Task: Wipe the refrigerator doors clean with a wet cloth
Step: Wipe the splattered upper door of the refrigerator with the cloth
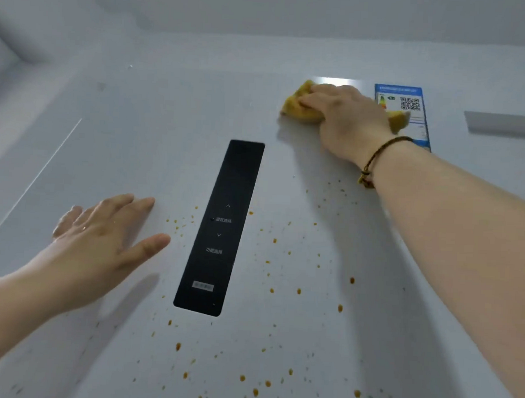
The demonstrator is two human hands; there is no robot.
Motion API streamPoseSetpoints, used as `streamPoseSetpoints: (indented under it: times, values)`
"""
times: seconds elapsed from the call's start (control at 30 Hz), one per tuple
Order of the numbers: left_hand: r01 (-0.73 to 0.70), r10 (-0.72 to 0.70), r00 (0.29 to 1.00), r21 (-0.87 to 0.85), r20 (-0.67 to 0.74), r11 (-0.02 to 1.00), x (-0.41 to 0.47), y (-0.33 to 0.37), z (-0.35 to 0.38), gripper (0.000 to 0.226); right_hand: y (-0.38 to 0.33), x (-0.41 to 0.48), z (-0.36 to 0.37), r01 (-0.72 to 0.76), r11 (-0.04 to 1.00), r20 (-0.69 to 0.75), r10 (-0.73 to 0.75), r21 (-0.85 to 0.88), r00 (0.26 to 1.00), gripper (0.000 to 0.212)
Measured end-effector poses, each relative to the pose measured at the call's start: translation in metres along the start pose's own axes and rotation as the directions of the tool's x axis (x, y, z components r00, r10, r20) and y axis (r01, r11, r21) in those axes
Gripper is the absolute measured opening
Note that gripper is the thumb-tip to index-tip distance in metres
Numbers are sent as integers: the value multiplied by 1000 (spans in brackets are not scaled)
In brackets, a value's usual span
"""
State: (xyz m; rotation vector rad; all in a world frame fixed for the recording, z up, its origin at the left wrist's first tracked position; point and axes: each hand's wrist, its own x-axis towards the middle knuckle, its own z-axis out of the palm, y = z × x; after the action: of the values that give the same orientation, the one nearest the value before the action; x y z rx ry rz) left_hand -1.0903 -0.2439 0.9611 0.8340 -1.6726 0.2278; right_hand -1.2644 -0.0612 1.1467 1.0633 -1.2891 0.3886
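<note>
Near right, forearm with braided bracelet (377, 155) stretched far across the refrigerator door (286, 169). Right hand (343, 118) up there, fingers bent round a bunched yellow cloth (298, 108), pressing it beside the blue energy label (409, 115). Left hand (103, 240) flat on the door left of the black control panel (221, 227), fingers straight, holding nothing. Orange droplets (271, 290) spattered nearer.

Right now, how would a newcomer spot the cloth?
On the pale grey refrigerator door, look up and right of the tall black control panel, beside the blue energy label. The right hand holds a bunched cloth there: the only fabric, yellow against the flat label and small orange splatters.
</note>
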Motion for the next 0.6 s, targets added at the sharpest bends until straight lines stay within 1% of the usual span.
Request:
streamPoseSetpoints:
  times: [0.03, 0.07, 0.1, 0.13, 0.17, 0.2, 0.23, 0.27, 0.3, 0.33, 0.37, 0.4, 0.43, 0.5, 0.57, 0.6]
  values:
    - [1, -1, 1000, -1, 19, 1000, -1, 0, -1, 136, 11, 2, -4, -159, 987, -14, 159, -2, 987, 51]
    - [0, 0, 1000, -7, 29, 1000, -1, 0, -2, 135, 17, 3, -6, -291, 957, -24, 291, -7, 956, 48]
    - [1, 0, 999, -19, 32, 1000, -2, 2, -3, 132, 19, 4, -8, -374, 927, -37, 373, -10, 927, 46]
    - [2, -2, 999, -27, 32, 1000, -3, 3, -4, 126, 16, 5, -8, -402, 916, -40, 401, -15, 915, 45]
    - [5, -4, 999, -33, 32, 999, -4, 4, -4, 117, 8, 4, -6, -378, 926, -37, 377, -17, 925, 44]
    - [11, -10, 999, -36, 34, 999, -5, 5, -5, 110, -3, 0, -4, -309, 951, -33, 309, -9, 951, 45]
    - [12, -11, 999, -36, 37, 999, -4, 5, -6, 106, -14, -4, 0, -197, 980, -20, 197, 8, 980, 46]
    - [11, -9, 999, -28, 42, 1000, -4, 6, -6, 105, -25, -11, 5, -47, 998, 1, 47, 32, 999, 48]
    - [7, -7, 999, -11, 51, 1000, -5, 6, -6, 104, -35, -19, 10, 105, 993, 24, -106, 56, 994, 49]
    - [7, -7, 998, 5, 58, 1000, -5, 6, -5, 104, -42, -25, 12, 231, 971, 46, -234, 68, 971, 49]
    - [12, -13, 998, 12, 65, 1000, -6, 7, -4, 103, -40, -26, 10, 297, 953, 64, -301, 60, 952, 49]
    - [21, -21, 997, 4, 72, 1000, -7, 8, -3, 99, -30, -22, 6, 285, 958, 75, -286, 28, 955, 49]
    - [37, -36, 996, -14, 78, 999, -7, 10, -4, 93, -16, -14, 1, 221, 975, 71, -219, -18, 973, 50]
    - [59, -54, 992, -43, 114, 997, -7, 11, -3, 87, 18, -4, -8, 14, 995, 33, -11, -100, 999, 51]
    - [53, -45, 991, -54, 130, 997, -7, 12, 1, 89, 44, -2, -16, -173, 978, 13, 176, -114, 984, 53]
    - [54, -47, 992, -62, 121, 997, -7, 13, 2, 88, 50, -4, -16, -227, 969, 18, 230, -96, 973, 55]
